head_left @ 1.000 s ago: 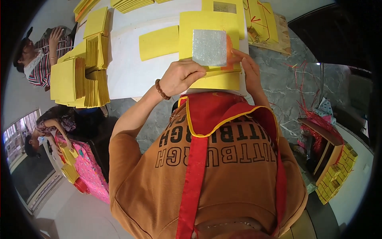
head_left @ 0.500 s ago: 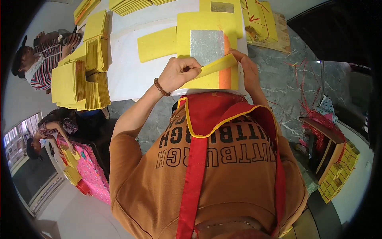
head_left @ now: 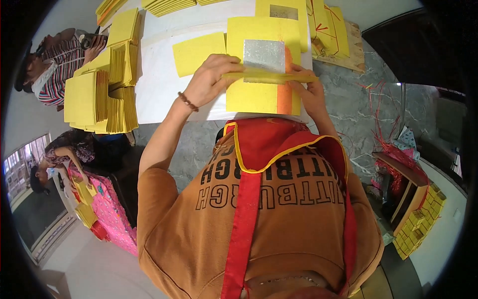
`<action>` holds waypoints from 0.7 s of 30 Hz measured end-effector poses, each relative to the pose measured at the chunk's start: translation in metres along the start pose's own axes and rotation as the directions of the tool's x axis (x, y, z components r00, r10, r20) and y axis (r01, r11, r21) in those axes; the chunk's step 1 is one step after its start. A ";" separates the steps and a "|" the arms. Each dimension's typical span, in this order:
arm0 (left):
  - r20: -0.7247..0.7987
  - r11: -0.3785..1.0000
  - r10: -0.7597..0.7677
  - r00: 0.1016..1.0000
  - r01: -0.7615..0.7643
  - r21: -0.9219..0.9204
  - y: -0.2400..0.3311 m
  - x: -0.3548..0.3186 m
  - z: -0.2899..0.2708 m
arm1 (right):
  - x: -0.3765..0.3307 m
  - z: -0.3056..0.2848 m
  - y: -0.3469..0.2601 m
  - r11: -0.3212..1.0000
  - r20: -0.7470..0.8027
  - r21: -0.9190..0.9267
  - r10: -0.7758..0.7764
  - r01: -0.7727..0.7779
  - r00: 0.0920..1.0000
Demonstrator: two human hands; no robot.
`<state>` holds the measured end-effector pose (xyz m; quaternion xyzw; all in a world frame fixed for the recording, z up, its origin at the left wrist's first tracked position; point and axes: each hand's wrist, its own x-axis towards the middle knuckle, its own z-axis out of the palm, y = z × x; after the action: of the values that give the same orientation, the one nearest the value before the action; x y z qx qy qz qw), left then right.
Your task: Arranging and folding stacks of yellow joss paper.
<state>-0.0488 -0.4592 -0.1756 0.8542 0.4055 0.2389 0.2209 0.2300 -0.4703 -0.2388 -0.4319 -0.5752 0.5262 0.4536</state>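
Note:
A narrow folded yellow paper (head_left: 271,77), a little blurred, stretches level between my two hands. My left hand (head_left: 211,79), with a beaded bracelet at the wrist, is closed on its left end. At the other end, my right hand (head_left: 309,89) pinches the paper between thumb and fingers. Beneath it, at the table's near edge, lies a yellow sheet (head_left: 251,101) bearing a silver foil square (head_left: 264,54) and an orange stripe (head_left: 284,99). The folded paper crosses over the lower part of the foil. Another yellow sheet (head_left: 199,52) rests just left of the stack.
Stacks of folded yellow paper (head_left: 87,99) line the left of the white table (head_left: 154,94). Tied yellow bundles (head_left: 331,35) sit on a board at right. Two people (head_left: 62,62) are at left, one by a pink-covered table (head_left: 112,212). Red strings (head_left: 393,144) hang at right.
The folded paper has lifted and turned from slanted to nearly level. My left hand has moved left and up, and my right hand now grips the paper's right end slightly lower.

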 end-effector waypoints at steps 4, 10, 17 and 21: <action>-0.074 0.988 0.124 0.990 -0.116 0.101 0.006 -0.003 0.002 | 0.009 -0.012 -0.007 0.958 0.092 -0.111 -0.253 0.263 0.963; -0.109 0.965 0.209 0.972 -0.187 0.186 0.030 -0.019 -0.005 | -0.010 -0.017 -0.046 0.654 0.319 -0.519 -0.450 0.551 0.834; -0.158 0.956 -0.275 0.948 0.252 -0.149 0.032 -0.024 0.015 | -0.013 -0.004 -0.049 0.879 0.175 -0.455 -0.067 0.141 0.982; -0.116 0.819 -0.513 0.850 0.445 -0.363 0.016 -0.009 0.024 | -0.003 0.022 -0.051 0.995 -0.182 0.067 0.079 -0.067 0.980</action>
<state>-0.0305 -0.4799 -0.1871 0.6460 0.5843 0.3265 0.3671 0.2083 -0.4812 -0.1886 -0.4857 -0.4984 0.5173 0.4981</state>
